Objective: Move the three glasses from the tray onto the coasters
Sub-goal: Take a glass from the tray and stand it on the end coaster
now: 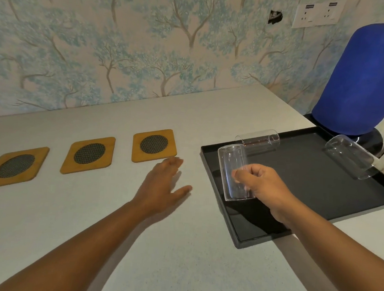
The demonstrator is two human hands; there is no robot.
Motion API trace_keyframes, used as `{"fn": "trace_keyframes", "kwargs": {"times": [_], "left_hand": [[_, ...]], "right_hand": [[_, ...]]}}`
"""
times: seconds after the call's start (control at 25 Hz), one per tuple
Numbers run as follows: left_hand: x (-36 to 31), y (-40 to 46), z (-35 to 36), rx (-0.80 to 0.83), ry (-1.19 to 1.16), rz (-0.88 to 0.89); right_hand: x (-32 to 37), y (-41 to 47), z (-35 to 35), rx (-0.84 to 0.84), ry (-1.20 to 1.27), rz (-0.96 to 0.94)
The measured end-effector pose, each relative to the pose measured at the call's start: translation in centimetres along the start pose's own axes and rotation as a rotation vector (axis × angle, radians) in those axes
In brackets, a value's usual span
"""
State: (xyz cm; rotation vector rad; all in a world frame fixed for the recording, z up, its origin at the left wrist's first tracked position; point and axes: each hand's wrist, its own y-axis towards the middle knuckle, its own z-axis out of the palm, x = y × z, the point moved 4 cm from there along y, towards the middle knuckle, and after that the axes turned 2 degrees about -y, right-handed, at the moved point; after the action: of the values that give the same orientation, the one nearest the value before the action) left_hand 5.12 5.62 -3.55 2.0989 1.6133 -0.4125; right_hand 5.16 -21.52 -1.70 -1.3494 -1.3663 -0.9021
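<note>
Three clear glasses are on the black tray (pixel 316 185) at the right. My right hand (pixel 259 185) is closed around the near glass (pixel 232 167), which stands at the tray's left edge. A second glass (pixel 258 139) lies on its side at the tray's far left corner. The third glass (pixel 351 156) lies tilted near the tray's far right rim. Three wooden coasters with dark round centres sit in a row on the table: left (pixel 14 167), middle (pixel 89 154), right (pixel 154 144). My left hand (pixel 162 184) rests flat on the table just below the right coaster, fingers apart, holding nothing.
A blue chair back (pixel 366 78) rises behind the tray at the right. The patterned wall runs along the table's far edge, with a socket plate (pixel 317 14) high up. Pale tabletop (pixel 177 259) stretches in front of the coasters and the tray.
</note>
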Motion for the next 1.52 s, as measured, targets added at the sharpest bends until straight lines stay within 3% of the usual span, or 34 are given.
{"fn": "trace_keyframes", "kwargs": {"times": [0.2, 0.4, 0.76, 1.24, 1.52], "left_hand": [[6.2, -0.8, -2.4, -0.186, 0.154, -0.126], [10.3, 0.1, -4.6, -0.179, 0.217, -0.130], [15.2, 1.0, -5.0, -0.239, 0.152, -0.214], [15.7, 1.4, -4.6, -0.227, 0.155, -0.135], [15.7, 1.4, -4.6, -0.230, 0.111, -0.168]], "right_hand": [[2.3, 2.9, 2.8, 0.002, 0.084, -0.048], [4.1, 7.2, 7.3, -0.038, 0.133, -0.120], [6.6, 16.2, 16.0, 0.009, -0.058, -0.284], [5.5, 22.2, 20.3, 0.043, -0.170, -0.320], [4.5, 22.8, 20.8, 0.069, -0.044, -0.281]]}}
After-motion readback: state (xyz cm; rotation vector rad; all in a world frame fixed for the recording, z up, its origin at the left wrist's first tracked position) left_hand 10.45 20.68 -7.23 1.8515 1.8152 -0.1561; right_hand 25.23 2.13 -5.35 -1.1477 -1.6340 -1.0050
